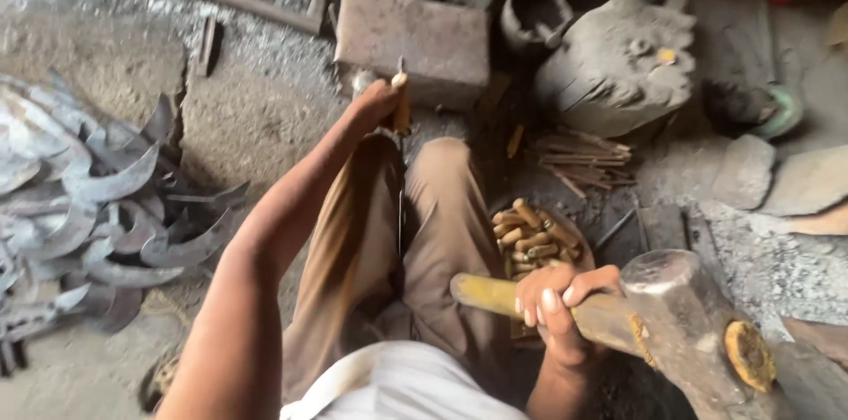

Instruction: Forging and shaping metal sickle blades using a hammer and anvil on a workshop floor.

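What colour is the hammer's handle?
The hammer's handle, gripped by the right hand, is yellowish wood, seen best in the head view.

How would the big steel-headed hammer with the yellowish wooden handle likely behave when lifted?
The big steel-headed hammer is probably head-heavy: its block dwarfs the handle. The right hand grips near the head, suggesting it would tip downward. It looks stiff.

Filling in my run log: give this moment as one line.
left hand: grips wooden handle upright | right hand: holds hammer | near: sickle blades, handle pieces, stone block
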